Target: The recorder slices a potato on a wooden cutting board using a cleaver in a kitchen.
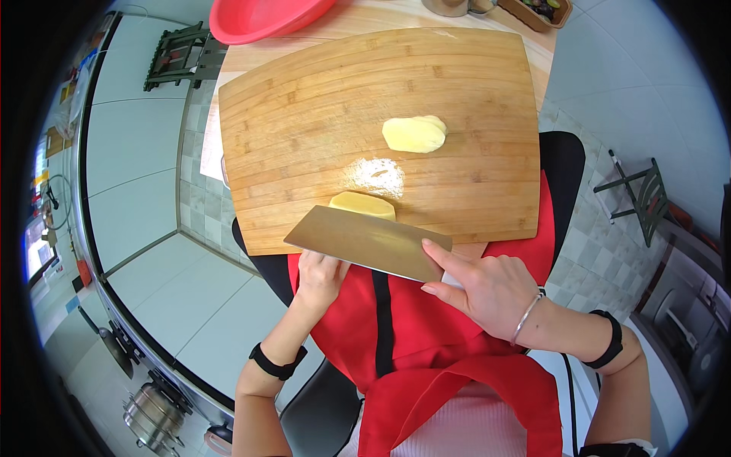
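My right hand (491, 288) grips the pale handle of a cleaver (371, 240), its index finger laid along the broad metal blade. The blade hangs tilted over the near edge of a bamboo cutting board (285, 143). Just beyond the blade lies a peeled yellow piece, apparently potato (362, 204), partly covered by it. The fingertips of my left hand (321, 277) are hidden behind the blade's left part, so what they touch does not show. Farther up the board rest a few overlapping pale yellow slices (415, 134). A wet patch (375, 176) glistens between slices and piece.
A red plastic basin (268, 20) stands beyond the board on the wooden table (212, 143). At the far right are a metal cup (448, 5) and a brown tray (528, 16) holding dark and green pieces. Folding stools (639, 197) stand beside the table.
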`<action>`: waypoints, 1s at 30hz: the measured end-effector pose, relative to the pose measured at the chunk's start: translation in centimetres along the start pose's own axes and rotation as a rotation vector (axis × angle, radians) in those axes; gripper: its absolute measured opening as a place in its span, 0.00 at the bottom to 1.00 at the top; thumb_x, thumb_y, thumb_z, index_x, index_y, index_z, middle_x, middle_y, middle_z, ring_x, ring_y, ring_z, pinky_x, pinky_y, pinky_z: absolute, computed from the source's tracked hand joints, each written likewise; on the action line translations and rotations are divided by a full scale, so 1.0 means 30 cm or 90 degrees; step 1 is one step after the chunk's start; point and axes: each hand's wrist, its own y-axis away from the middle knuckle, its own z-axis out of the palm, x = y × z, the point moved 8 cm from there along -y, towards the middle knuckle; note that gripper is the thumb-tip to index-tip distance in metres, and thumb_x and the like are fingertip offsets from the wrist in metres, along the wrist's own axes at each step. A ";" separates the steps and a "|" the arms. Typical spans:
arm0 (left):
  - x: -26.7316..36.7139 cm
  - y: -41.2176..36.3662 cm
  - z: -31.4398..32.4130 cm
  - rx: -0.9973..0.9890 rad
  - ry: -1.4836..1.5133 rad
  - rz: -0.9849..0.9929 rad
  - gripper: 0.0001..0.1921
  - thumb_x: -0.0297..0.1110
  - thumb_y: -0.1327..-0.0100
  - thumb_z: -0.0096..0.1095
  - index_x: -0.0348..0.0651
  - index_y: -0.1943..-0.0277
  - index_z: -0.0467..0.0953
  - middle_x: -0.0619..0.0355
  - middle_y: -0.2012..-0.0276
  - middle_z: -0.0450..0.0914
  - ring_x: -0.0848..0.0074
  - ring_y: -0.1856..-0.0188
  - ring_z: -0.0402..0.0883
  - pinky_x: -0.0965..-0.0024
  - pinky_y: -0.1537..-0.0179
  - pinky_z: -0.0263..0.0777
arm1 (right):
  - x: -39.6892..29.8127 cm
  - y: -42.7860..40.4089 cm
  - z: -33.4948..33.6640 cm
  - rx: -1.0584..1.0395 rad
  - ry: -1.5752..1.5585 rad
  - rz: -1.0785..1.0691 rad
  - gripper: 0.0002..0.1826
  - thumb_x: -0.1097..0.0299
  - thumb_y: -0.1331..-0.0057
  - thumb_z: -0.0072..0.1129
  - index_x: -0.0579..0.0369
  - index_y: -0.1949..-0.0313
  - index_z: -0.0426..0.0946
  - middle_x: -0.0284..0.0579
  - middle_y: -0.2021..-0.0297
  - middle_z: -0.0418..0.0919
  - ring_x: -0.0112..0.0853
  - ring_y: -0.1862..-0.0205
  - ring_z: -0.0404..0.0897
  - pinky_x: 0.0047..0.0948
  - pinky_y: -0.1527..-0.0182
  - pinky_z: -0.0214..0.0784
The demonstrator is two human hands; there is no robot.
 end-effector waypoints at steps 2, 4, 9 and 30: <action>0.002 -0.004 0.000 0.001 -0.002 0.002 0.17 0.18 0.55 0.68 0.36 0.59 0.78 0.49 0.63 0.78 0.55 0.60 0.77 0.60 0.59 0.72 | -0.004 -0.002 -0.008 0.009 -0.006 -0.005 0.31 0.44 0.33 0.44 0.57 0.43 0.69 0.51 0.72 0.80 0.42 0.78 0.79 0.37 0.78 0.71; 0.002 -0.009 0.001 0.000 0.011 -0.007 0.17 0.18 0.55 0.68 0.35 0.59 0.78 0.48 0.63 0.78 0.54 0.60 0.77 0.60 0.58 0.72 | -0.005 -0.009 -0.017 -0.018 -0.018 0.004 0.29 0.45 0.32 0.43 0.58 0.44 0.69 0.50 0.72 0.80 0.42 0.77 0.79 0.37 0.77 0.72; 0.008 -0.018 0.001 0.002 -0.004 -0.020 0.17 0.18 0.55 0.69 0.35 0.58 0.78 0.49 0.61 0.77 0.55 0.59 0.76 0.60 0.57 0.72 | 0.008 -0.037 0.001 -0.014 -0.058 -0.017 0.28 0.46 0.31 0.42 0.59 0.45 0.69 0.48 0.73 0.80 0.42 0.76 0.79 0.39 0.76 0.71; 0.006 -0.038 0.001 0.009 -0.003 -0.022 0.17 0.19 0.56 0.71 0.36 0.60 0.78 0.50 0.61 0.76 0.56 0.58 0.76 0.60 0.58 0.71 | 0.030 -0.108 0.045 -0.078 -0.053 0.008 0.29 0.44 0.31 0.40 0.54 0.42 0.67 0.49 0.79 0.79 0.44 0.78 0.78 0.39 0.75 0.71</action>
